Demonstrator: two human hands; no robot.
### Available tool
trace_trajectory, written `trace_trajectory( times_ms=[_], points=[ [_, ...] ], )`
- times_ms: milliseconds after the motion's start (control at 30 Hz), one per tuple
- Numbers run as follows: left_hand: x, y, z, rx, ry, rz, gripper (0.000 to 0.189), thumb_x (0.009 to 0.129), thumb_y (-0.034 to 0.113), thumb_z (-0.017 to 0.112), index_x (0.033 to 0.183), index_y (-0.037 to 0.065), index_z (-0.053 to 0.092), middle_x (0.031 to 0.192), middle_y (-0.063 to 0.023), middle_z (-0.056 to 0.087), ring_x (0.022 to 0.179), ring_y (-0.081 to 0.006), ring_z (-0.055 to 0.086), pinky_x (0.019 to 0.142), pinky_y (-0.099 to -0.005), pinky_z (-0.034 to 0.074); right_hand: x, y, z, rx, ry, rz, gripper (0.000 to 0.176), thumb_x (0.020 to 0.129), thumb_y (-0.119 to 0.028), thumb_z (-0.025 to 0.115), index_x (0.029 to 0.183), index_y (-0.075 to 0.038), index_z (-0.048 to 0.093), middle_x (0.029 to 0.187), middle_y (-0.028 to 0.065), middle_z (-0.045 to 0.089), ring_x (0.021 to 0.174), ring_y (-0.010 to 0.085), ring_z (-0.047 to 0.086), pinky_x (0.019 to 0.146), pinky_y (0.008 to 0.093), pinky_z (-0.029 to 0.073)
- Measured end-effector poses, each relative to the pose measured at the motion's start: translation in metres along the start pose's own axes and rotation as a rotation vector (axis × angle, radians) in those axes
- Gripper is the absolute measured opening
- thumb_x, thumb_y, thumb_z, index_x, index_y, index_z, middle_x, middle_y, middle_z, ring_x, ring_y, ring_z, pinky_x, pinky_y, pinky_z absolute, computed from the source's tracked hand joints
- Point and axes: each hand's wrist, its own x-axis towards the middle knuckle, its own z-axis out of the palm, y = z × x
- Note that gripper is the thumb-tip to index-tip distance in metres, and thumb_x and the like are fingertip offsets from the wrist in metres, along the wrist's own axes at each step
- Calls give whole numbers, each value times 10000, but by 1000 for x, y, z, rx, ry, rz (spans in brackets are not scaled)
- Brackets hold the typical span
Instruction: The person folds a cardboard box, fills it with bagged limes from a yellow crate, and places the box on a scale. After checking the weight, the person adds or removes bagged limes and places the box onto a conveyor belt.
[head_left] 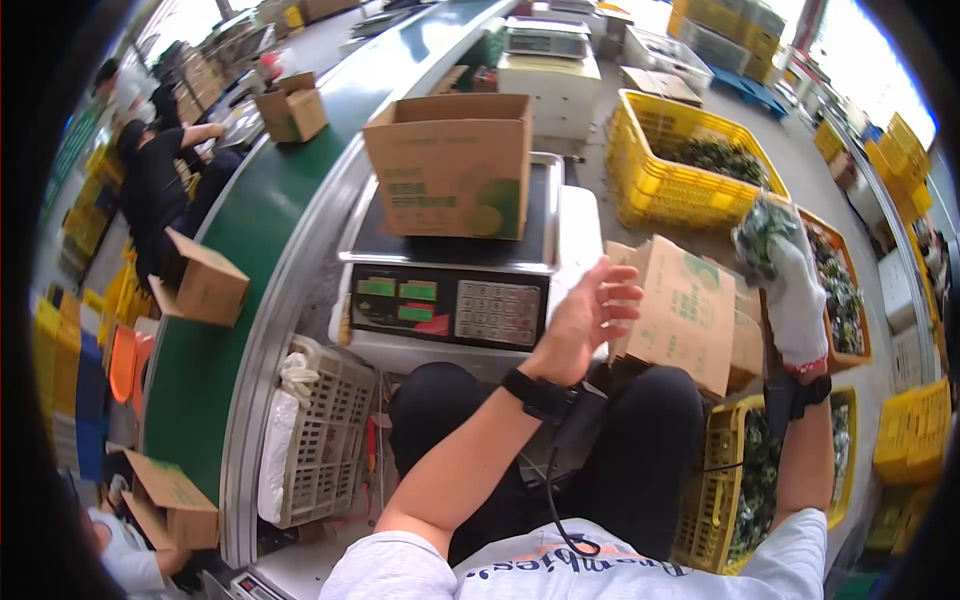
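My left hand (590, 315), bare, hangs in the air with its fingers apart, just right of the digital scale (450, 305). On the scale's platform stands an open cardboard box (450, 175); its inside is hidden by the front wall. Out to the right, my right hand (797, 300) wears a white knitted glove. Its fingers are closed on a bunch of dark green produce (768, 238), held beside an orange crate (850, 345) of similar green bundles. Flattened cardboard boxes (685, 310) lean in a stack between my two hands.
A yellow crate (640, 190) with green produce stands ahead right, another yellow crate (715, 500) by my right leg. A green conveyor belt (290, 200) runs along the left, carrying open boxes, with people beyond. A white basket (335, 435) stands below the scale.
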Motion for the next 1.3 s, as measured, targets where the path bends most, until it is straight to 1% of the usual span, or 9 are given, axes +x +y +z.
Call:
trace_trajectory(
  times_ms=[100, 233, 333, 500, 567, 667, 833, 933, 1300],
  points=[
    [1, 0, -3, 21, 27, 23, 476, 1064, 539, 483, 1222, 123, 651, 1023, 9, 679, 910, -101, 642, 813, -277, 497, 89, -28, 98, -235, -177, -483, 458, 988, -287, 645, 1365, -43, 556, 1116, 38, 689, 958, 131, 629, 831, 276, 519],
    [-2, 9, -7, -10, 33, 75, 483, 1051, 556, 497, 1203, 124, 650, 1033, 2, 671, 920, -107, 639, 817, -277, 495, 153, -29, 203, -436, -285, -529, 508, 948, -286, 721, 1396, -103, 566, 1076, 57, 703, 971, 159, 635, 853, 273, 512],
    [-10, 15, -6, -23, 1, 120, 482, 1038, 575, 510, 1202, 143, 645, 1033, -6, 666, 923, -115, 636, 815, -280, 488, 171, -11, 235, -726, -479, -582, 511, 968, -394, 671, 1391, -118, 590, 1177, 85, 721, 1066, 180, 667, 924, 309, 516],
    [-24, 24, 3, -58, -68, 149, 519, 1032, 611, 492, 1187, 138, 639, 1032, -15, 659, 908, -116, 634, 803, -279, 489, 150, -23, 229, -515, -474, -536, 468, 1009, -326, 648, 1353, -13, 603, 1257, 110, 676, 1158, 174, 614, 1016, 304, 465],
    [-26, 24, 5, -71, -79, 160, 520, 1034, 609, 487, 1187, 134, 636, 1027, -19, 656, 901, -117, 632, 799, -281, 488, 153, -14, 215, -441, -414, -601, 372, 1039, -229, 623, 1349, -23, 623, 1268, 76, 663, 1158, 128, 599, 1035, 273, 453],
    [-25, 24, 7, -76, -97, 161, 517, 1039, 600, 480, 1183, 126, 628, 1023, -27, 649, 889, -119, 626, 793, -284, 487, 141, -11, 202, -386, -316, -554, 369, 1049, -223, 605, 1354, -15, 618, 1274, 74, 662, 1170, 135, 601, 1051, 274, 447],
    [-26, 25, 9, -67, -104, 156, 516, 1046, 584, 470, 1179, 106, 611, 1034, -41, 640, 883, -121, 611, 791, -295, 484, 145, 14, 183, -424, -237, -529, 398, 1049, -249, 604, 1370, -14, 603, 1307, 69, 647, 1219, 145, 588, 1085, 277, 426],
    [-26, 24, 8, -68, -102, 163, 521, 1047, 585, 470, 1177, 97, 601, 1031, -45, 639, 881, -124, 608, 798, -298, 482, 145, 24, 179, -388, -201, -472, 459, 1045, -363, 602, 1337, -8, 615, 1298, 88, 623, 1208, 162, 564, 1075, 301, 409],
    [-31, 31, 6, -97, -62, 220, 500, 1058, 561, 467, 1168, 91, 595, 1041, -47, 654, 910, -138, 631, 809, -305, 489, 137, 43, 194, -367, -202, -421, 500, 1038, -365, 612, 1398, -21, 570, 1340, 99, 617, 1262, 173, 541, 1097, 300, 389]
  ],
)
